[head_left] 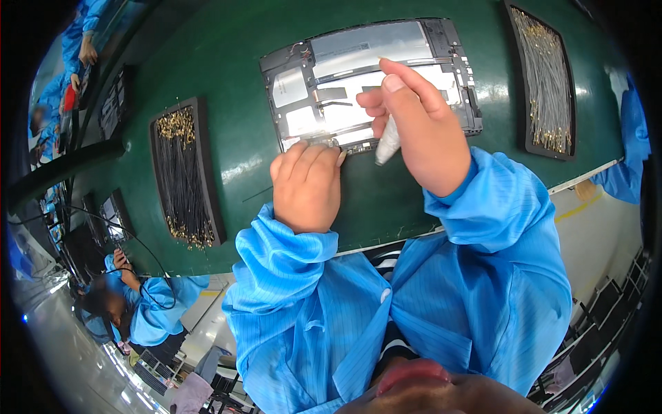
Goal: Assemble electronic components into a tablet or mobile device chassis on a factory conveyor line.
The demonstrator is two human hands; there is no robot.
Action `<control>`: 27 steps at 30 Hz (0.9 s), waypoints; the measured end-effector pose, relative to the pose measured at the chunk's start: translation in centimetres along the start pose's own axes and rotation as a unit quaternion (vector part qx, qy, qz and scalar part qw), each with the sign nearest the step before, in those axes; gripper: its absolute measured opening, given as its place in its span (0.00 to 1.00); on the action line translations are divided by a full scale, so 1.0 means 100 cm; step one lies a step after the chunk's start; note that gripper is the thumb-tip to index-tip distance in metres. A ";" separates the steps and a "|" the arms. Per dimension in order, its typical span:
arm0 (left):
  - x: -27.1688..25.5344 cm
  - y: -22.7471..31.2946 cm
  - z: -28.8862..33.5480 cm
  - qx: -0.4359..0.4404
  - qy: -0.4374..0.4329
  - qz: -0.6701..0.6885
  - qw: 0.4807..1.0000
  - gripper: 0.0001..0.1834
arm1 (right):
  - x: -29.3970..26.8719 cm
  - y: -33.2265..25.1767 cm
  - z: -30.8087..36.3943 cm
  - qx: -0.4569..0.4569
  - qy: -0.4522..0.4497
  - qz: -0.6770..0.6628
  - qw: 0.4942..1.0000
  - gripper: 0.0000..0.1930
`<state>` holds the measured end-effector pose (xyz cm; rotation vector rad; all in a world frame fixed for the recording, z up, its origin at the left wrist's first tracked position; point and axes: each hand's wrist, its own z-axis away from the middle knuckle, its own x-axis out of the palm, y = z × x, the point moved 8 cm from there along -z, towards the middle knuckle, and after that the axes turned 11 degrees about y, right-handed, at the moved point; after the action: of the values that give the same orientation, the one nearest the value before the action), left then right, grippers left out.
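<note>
An opened tablet-like device lies on the green table, showing silvery panels, dark edges and small circuit parts. My left hand grips its near edge, with fingers pressed together and bent over the rim. The thumb is at a narrow circuit strip; any small part under the fingertips is hidden. Above the device's right half is my right hand, closed around a white tapered tool that looks wrapped. Its narrow end points down toward the near edge. My right thumb and index finger are close together; whether anything thin is between them cannot be seen.
A black tray of black cables with gold ends stands to the left. Another black tray with grey cables is at the far right. A co-worker in blue sits at lower left; others are at the upper left and right edge.
</note>
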<state>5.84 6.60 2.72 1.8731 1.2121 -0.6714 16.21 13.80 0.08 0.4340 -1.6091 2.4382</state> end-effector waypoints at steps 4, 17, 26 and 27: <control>0.001 -0.001 -0.001 -0.011 -0.008 -0.004 1.000 0.09 | 0.000 -0.014 0.007 -0.219 0.022 0.094 0.971 0.16; 0.002 -0.001 -0.002 -0.012 -0.027 -0.025 0.999 0.09 | 0.006 -0.009 0.013 -0.332 -0.026 0.148 0.931 0.12; 0.001 0.000 -0.002 -0.018 -0.020 -0.014 1.000 0.08 | 0.001 -0.009 0.013 -0.329 -0.004 0.131 0.935 0.10; 0.000 0.000 -0.002 -0.017 -0.019 -0.013 1.000 0.08 | 0.003 -0.008 0.013 -0.328 -0.017 0.149 0.933 0.10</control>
<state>5.84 6.80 2.79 1.8105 1.2182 -0.6941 16.40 12.93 1.37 0.1233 -2.5030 1.8816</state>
